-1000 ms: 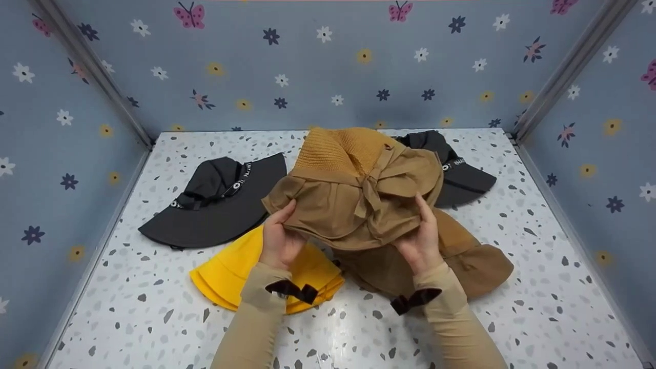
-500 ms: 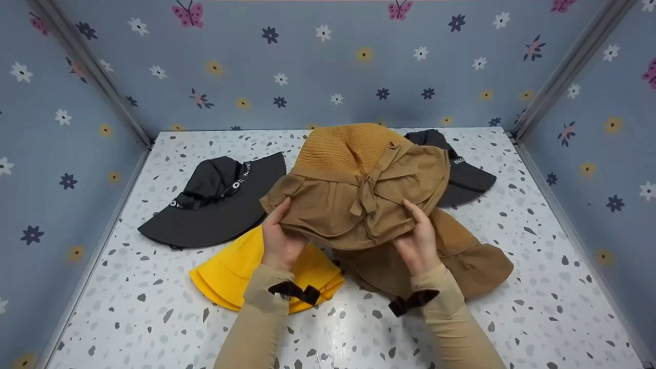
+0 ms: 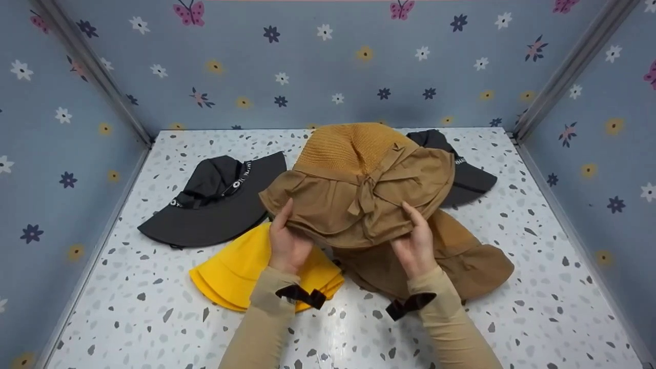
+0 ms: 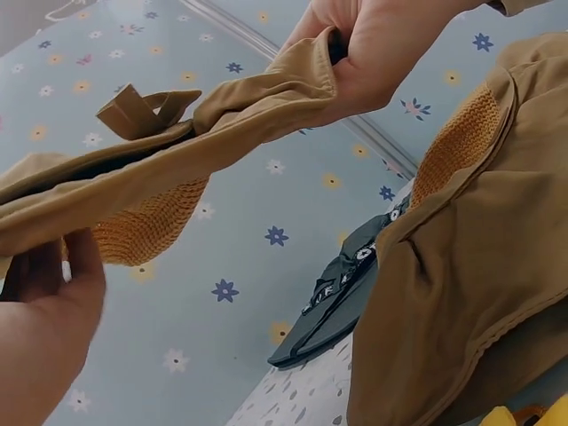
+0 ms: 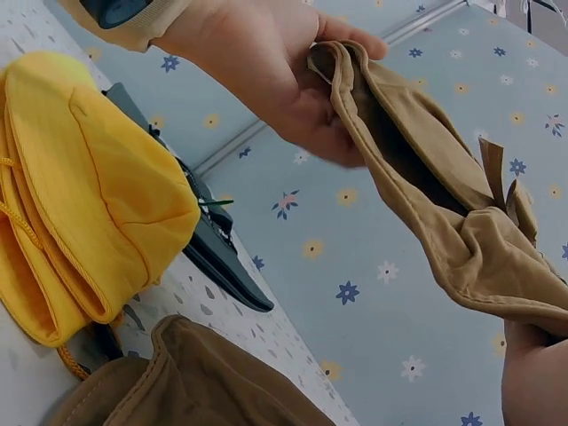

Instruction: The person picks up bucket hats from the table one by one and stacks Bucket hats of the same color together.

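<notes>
Now the bow-tied brown sun hat (image 3: pixel 353 189) fans wider than a second ago: its right side has spread outward, covering more of the black hat (image 3: pixel 471 179) behind, and its creases look softer. To my eye, that means its floppy brim is nearer to being shaped. It's held up above the speckled tabletop (image 3: pixel 154 318), over the yellow bucket hat (image 3: pixel 230 274) and another brown hat (image 3: pixel 479 269). Both hands, left (image 3: pixel 291 246) and right (image 3: pixel 417 248), grip its front edge, thumbs on top, fingers beneath.
</notes>
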Motion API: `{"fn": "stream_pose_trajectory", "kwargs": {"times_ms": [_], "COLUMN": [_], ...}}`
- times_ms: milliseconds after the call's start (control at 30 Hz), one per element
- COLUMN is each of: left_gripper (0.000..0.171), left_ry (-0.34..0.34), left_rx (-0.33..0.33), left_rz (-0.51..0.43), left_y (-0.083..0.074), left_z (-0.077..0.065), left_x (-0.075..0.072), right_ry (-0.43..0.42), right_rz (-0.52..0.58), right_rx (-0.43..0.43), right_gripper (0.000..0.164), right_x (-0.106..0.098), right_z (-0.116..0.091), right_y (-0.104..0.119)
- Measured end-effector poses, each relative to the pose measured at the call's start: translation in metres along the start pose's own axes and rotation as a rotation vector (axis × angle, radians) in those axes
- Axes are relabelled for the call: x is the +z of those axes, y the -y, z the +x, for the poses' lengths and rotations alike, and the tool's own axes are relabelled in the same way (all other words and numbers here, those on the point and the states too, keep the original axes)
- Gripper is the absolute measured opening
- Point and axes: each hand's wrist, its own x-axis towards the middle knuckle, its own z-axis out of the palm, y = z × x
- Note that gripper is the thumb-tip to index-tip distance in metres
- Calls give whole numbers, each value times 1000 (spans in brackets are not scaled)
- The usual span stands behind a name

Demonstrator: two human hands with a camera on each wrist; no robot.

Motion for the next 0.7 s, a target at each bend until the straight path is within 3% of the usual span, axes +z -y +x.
{"fn": "stream_pose_trajectory", "kwargs": {"times_ms": [367,533,700], "left_gripper": [36,40,44], "left_ry": [-27,3,31], "left_rx": [38,57,65], "left_rz": [113,189,203], "left_y": [13,20,25], "left_z": [-1,-1,-1], "left_x": [3,6,7], "right_ry": [-18,-18,-22], "right_rz": [46,36,47], "right_rx": [1,-23,-26], "right_gripper": [26,25,27], "right_x": [2,3,4], "right_z": [-4,-6,-7], "right_y": [-8,-14,-18]}}
